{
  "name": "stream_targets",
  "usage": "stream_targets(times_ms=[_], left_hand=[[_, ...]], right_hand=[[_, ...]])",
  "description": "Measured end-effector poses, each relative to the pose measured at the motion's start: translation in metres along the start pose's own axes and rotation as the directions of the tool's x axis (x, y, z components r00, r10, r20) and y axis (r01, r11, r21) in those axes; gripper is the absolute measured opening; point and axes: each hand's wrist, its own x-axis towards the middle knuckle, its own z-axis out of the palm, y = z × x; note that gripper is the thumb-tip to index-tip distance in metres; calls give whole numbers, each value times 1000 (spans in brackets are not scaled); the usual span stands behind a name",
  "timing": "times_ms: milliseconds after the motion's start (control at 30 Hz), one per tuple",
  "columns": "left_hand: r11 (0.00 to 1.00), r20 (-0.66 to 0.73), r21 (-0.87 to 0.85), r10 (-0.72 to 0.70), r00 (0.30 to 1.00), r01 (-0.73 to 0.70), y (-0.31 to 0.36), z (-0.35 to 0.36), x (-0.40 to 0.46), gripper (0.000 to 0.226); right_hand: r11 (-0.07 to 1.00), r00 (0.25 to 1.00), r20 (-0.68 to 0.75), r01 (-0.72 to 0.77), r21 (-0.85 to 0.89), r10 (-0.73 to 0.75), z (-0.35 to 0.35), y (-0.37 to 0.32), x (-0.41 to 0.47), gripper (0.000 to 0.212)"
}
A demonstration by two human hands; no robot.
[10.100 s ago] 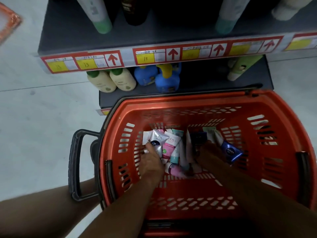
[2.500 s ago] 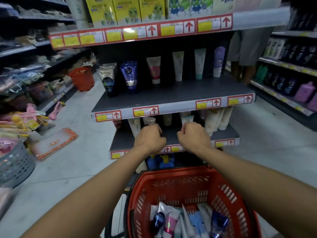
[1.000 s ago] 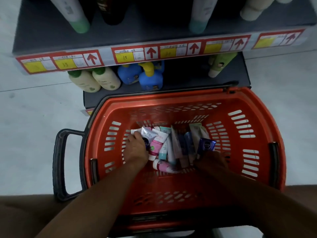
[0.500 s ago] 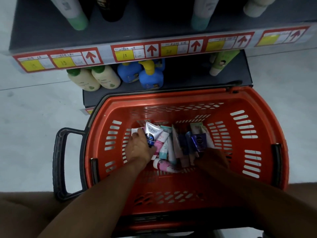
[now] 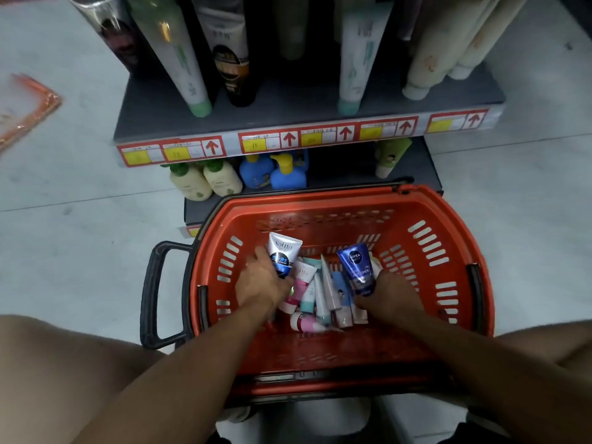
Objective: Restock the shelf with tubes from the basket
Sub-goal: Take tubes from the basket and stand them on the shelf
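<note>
An orange basket stands on the floor below me with several tubes lying in its bottom. My left hand grips a white and dark-blue Softto tube, raised with its flat end pointing up. My right hand grips a blue Nivea tube, also lifted off the pile. Between my hands lie a pink and white tube, teal and white tubes and a small pink tube. The grey shelf in front carries tall tubes standing cap down.
Red and yellow price tags line the shelf edge. Under it stand cream bottles, blue pump bottles and a green tube. A black handle sticks out of the basket's left side. An orange packet lies on the floor.
Both hands have lifted their tubes up out of the pile; the Softto and Nivea tubes now stand higher. The view has tilted up, showing more of the shelf.
</note>
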Motion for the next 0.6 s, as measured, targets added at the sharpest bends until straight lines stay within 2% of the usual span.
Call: stream_targets(times_ms=[67, 167, 300, 600], left_hand=[[1000, -23, -28, 10, 1000, -11, 5, -11, -10, 72], [997, -76, -65, 41, 996, -46, 11, -28, -28, 70], [989, -134, -101, 90, 987, -104, 20, -53, -50, 69], [967, -263, -171, 142, 954, -191, 37, -104, -98, 67]], right_hand=[[999, 999, -34, 36, 5, -36, -12, -3, -10, 54], [994, 990, -101, 104, 30, -100, -31, -10, -32, 37], [984, 958, -245, 167, 67, -146, -51, -18, -58, 41], [948, 885, -427, 276, 156, -187, -89, -38, -109, 42]])
